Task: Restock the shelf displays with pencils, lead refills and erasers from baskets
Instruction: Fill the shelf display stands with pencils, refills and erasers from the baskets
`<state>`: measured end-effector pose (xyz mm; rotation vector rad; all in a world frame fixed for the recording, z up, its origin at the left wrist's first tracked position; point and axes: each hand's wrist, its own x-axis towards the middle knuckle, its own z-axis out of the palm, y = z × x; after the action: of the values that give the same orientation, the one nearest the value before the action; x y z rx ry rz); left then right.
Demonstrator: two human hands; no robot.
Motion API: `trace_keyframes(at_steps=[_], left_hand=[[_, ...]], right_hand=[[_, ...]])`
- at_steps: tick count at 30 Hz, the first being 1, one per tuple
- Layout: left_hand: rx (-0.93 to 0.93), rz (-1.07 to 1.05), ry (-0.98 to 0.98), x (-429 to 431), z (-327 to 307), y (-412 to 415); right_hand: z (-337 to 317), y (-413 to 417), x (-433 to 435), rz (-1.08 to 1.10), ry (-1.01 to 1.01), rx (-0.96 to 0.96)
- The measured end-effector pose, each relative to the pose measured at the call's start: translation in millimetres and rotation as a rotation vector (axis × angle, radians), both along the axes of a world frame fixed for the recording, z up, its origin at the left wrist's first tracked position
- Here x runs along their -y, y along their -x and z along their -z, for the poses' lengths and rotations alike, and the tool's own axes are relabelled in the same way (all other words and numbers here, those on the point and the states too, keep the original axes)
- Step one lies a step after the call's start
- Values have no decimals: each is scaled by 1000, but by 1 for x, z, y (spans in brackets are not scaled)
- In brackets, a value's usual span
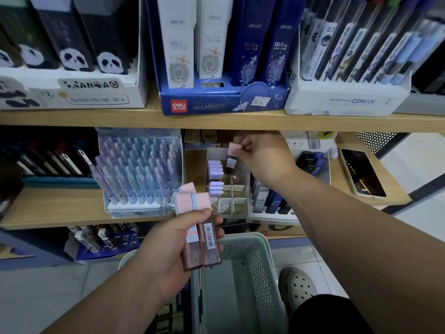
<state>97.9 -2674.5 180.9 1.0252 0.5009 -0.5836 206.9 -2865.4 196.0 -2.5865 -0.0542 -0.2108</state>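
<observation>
On the left, our left hand (173, 239) sits above the basket (261, 266), fingers and thumb curled round a small bundle of pink-capped lead refills (201, 227), caps up. Just right of it, on the middle shelf, stands the clear divided display (237, 189). Its left column holds lilac-capped refills (215, 168), and the slots beside them show only dividers. Above those slots our right hand (262, 150) pinches one pink-capped refill (231, 157) by its cap between thumb and fingertips, the body hanging down and a little tilted. To do this well, we judge, we should square the case upright over a free slot, lower it between the dividers without knocking the lilac row, and let go only once it is seated. A phone (362, 172) lies further right.
</observation>
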Motion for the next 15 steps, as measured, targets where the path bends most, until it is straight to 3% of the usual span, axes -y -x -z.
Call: trace_keyframes(at_steps=[4,11,15], left_hand=[[-6,-3,2,-1,1,0],[11,-11,-2,-6,-1,3],[16,-3,9,-6,-4,5]], right_hand=[[1,0,-3,-36,6,20],[11,0,-2,-20,251,102],[14,-1,0,-20,261,137]])
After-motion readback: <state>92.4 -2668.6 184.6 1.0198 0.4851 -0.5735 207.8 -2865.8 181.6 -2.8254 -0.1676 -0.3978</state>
